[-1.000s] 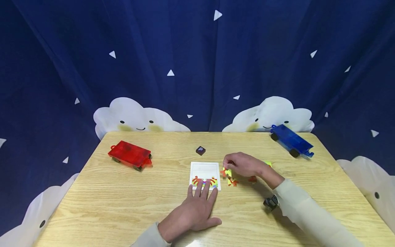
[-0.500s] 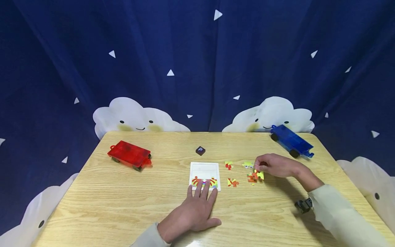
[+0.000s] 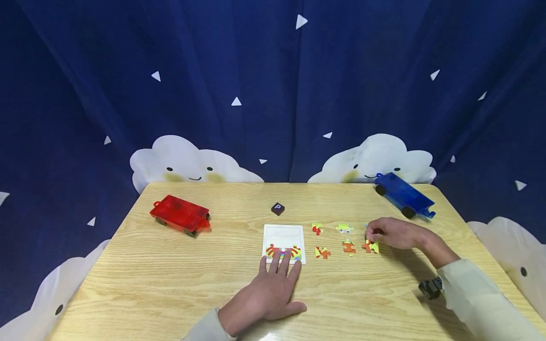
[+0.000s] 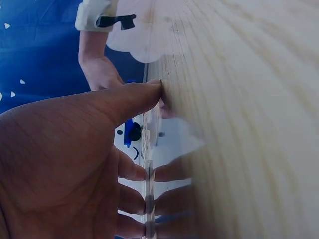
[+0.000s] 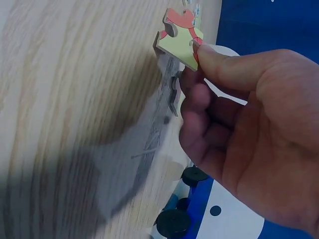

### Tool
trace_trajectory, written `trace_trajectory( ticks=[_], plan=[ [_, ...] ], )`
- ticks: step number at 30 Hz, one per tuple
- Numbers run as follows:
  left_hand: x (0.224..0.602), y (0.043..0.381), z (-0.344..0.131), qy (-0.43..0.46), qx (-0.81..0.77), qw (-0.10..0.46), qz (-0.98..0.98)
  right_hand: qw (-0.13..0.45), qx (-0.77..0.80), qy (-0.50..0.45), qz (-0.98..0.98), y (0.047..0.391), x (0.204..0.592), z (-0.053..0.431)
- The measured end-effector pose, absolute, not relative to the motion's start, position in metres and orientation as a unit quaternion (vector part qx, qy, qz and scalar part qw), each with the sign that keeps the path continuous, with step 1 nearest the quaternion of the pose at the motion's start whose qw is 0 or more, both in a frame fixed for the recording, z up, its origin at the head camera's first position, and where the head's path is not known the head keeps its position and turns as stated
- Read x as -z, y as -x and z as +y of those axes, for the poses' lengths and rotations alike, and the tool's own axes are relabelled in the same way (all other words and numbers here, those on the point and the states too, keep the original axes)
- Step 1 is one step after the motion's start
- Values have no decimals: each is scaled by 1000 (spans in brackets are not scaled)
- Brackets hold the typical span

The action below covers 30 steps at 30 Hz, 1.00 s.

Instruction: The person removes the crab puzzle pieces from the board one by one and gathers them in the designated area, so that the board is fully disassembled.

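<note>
My left hand (image 3: 273, 289) lies flat with fingers spread, its fingertips on the lower edge of a white puzzle board (image 3: 283, 232). Fitted pieces with red and rainbow colours fill the bottom of that board, partly under the fingers. At the right, my right hand (image 3: 394, 233) pinches a yellow and red puzzle piece (image 5: 182, 42) between thumb and index finger, just over the table. Several loose pieces lie between the board and this hand: a red and yellow one (image 3: 317, 229), one with eyes (image 3: 344, 228), an orange one (image 3: 349, 246) and a red-orange one (image 3: 323, 252).
A red toy wagon (image 3: 181, 214) stands at the left of the wooden table (image 3: 170, 274). A blue toy wagon (image 3: 403, 193) is at the back right. Behind the board lies a small dark tile marked P (image 3: 277, 208). A blue curtain (image 3: 273, 85) hangs behind.
My right hand has carried the yellow and red piece from beside the board to the right, past the other loose pieces. My left hand has stayed in place.
</note>
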<state>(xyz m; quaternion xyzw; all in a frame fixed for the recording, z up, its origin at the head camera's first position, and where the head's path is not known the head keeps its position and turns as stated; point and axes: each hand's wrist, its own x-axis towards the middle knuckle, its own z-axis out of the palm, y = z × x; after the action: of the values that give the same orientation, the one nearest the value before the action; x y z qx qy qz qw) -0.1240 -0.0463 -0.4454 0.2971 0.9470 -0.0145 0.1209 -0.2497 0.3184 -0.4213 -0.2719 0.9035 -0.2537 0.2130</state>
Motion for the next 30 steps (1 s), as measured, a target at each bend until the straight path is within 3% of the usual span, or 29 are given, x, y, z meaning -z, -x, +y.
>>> trace_trajectory(
  ticks=[30],
  plan=[
    [446, 123, -46, -294, 29, 119, 948, 164, 250, 270, 915, 250, 423, 316]
  ],
)
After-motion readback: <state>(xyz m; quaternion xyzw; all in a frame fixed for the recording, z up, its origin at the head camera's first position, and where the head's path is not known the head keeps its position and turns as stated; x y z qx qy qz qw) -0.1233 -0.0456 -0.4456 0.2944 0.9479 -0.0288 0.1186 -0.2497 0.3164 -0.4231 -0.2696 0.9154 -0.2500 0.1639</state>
